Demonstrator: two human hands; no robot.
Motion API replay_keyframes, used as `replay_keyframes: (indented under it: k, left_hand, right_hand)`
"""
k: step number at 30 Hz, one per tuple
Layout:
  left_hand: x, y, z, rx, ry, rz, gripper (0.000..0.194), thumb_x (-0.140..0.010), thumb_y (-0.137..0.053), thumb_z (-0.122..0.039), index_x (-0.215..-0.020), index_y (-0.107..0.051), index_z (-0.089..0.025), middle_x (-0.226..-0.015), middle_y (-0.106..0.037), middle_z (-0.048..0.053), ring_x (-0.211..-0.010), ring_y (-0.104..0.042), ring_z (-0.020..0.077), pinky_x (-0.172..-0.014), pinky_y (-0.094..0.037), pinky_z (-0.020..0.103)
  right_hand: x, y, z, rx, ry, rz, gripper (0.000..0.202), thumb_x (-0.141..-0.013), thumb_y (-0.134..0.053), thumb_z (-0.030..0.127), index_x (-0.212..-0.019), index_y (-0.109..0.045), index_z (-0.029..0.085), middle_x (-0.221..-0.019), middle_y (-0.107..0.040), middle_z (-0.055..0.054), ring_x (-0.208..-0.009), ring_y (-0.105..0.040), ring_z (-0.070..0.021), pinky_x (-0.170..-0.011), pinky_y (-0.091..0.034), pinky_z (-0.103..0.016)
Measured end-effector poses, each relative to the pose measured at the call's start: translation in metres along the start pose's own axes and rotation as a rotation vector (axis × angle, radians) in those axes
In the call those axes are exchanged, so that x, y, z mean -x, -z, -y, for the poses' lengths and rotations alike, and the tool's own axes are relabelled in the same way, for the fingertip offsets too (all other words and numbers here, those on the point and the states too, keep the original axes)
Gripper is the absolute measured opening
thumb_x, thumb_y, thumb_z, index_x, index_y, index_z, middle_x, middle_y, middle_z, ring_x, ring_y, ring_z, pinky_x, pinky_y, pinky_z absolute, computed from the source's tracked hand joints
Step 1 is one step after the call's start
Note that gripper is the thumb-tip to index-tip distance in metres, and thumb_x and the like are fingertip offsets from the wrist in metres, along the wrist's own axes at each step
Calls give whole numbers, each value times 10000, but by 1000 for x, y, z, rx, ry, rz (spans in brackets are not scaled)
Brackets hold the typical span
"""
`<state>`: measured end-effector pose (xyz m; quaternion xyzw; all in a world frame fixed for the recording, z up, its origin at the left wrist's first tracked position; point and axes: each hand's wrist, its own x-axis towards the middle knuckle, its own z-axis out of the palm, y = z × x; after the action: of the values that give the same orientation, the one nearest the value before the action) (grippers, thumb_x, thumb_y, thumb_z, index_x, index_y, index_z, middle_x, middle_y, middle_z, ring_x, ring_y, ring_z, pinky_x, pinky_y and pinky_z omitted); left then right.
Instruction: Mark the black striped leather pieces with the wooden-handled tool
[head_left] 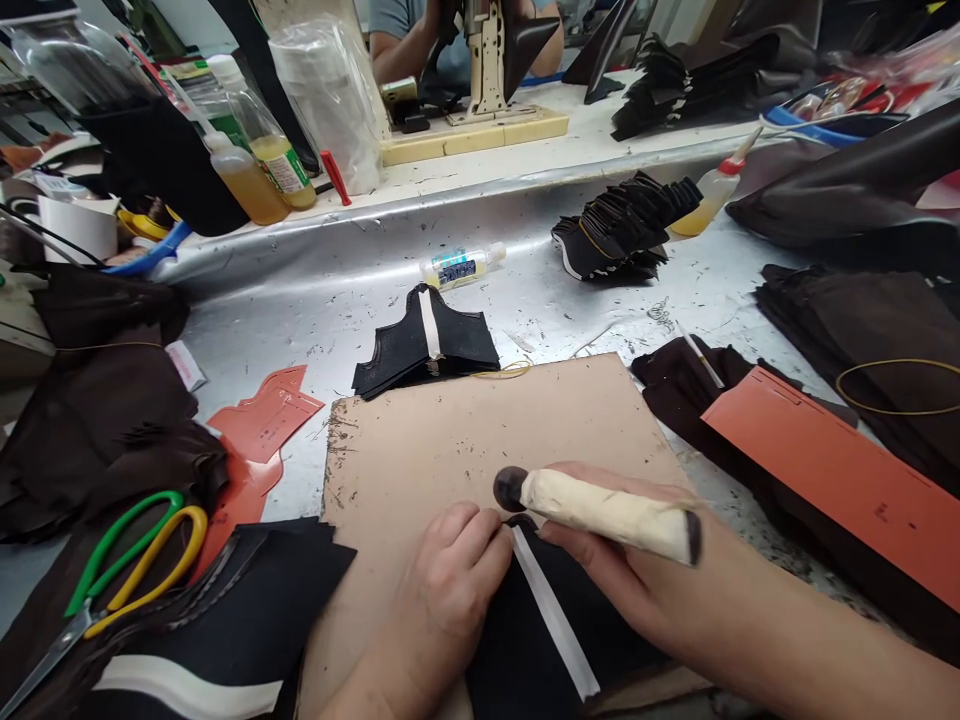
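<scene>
A black fabric or leather piece (pixel 499 640) with a white tape strip (pixel 553 612) down its middle lies on a tan board (pixel 420 450). My left hand (pixel 454 575) has its fingers curled closed at the piece's upper edge. Across the piece, my right hand (pixel 637 575) has its thumb near that same edge. A hammer (pixel 607 512) with a round dark head and a cream wrapped handle lies across my right hand, held in its grasp. Beyond the board sits a stack of similar black pieces (pixel 465 340), its top one bearing a white strip.
Green-and-yellow scissors (pixel 142 560) lie on dark pieces at left, beside orange templates (pixel 259 430). An orange template strip (pixel 847 480) rests at right. Farther back are a clear tube (pixel 461 266), a bundle of black pieces (pixel 622 225) and a glue bottle (pixel 709 200). Opposite sits another person (pixel 401 40).
</scene>
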<state>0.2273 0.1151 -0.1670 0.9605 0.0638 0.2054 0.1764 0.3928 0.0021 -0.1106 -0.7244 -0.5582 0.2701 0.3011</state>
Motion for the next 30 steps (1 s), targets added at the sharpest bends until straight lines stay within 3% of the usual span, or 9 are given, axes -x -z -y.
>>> replay_keyframes:
  k: [6, 10, 12, 16, 20, 24, 30]
  left_hand:
    - [1, 0, -1, -4, 3, 3, 259, -966, -352, -103, -959, -610, -115, -849, -638, 83, -772, -545, 185, -678, -525, 314]
    - [3, -4, -2, 15, 25, 23, 236, -954, -372, -88, -971, -606, -116, -870, -637, 84, -792, -541, 193, -694, -522, 331]
    - [5, -6, -2, 22, 38, 22, 212, -952, -392, -103, -969, -602, -126, -880, -636, 81, -795, -536, 194, -702, -519, 334]
    - [8, -9, 0, 63, 203, -54, 128, -919, -504, -150, -1013, -591, -160, -915, -625, 67, -831, -544, 198, -729, -516, 342]
    - [9, -8, 3, 128, 336, -61, 182, -839, -624, -135, -1007, -607, -201, -959, -598, 49, -899, -539, 213, -762, -507, 363]
    - [10, -6, 5, 193, 304, -40, 176, -821, -625, -77, -945, -628, -203, -918, -598, 31, -875, -527, 193, -753, -497, 334]
    - [9, -1, 4, 78, 114, -30, 160, -924, -482, -110, -956, -629, -164, -874, -628, 50, -842, -524, 184, -748, -488, 318]
  right_hand:
    - [0, -2, -3, 193, -86, 124, 168, -947, -415, 248, -902, -576, 228, -757, -663, -28, -670, -648, -223, -599, -472, -309]
    - [4, 0, 1, 67, 13, -35, 164, -968, -418, 258, -1029, -569, 241, -919, -677, -37, -815, -661, -187, -702, -491, -261]
    - [4, -5, 1, 71, 29, -45, 183, -966, -408, 244, -1057, -567, 243, -935, -683, -33, -835, -670, -190, -702, -494, -263]
    - [3, -18, -8, 214, -85, 84, 194, -948, -392, 252, -994, -580, 235, -793, -687, -19, -690, -686, -247, -576, -475, -320]
    - [1, -19, -11, 229, -111, 105, 205, -946, -375, 282, -1010, -565, 240, -779, -683, -17, -660, -685, -270, -542, -452, -339]
    - [2, -18, -10, 220, -103, 87, 195, -946, -375, 283, -985, -563, 248, -776, -680, -12, -677, -687, -273, -550, -440, -337]
    - [2, -16, -11, 260, -95, 116, 164, -943, -405, 262, -952, -565, 232, -758, -674, -14, -656, -672, -254, -550, -415, -320]
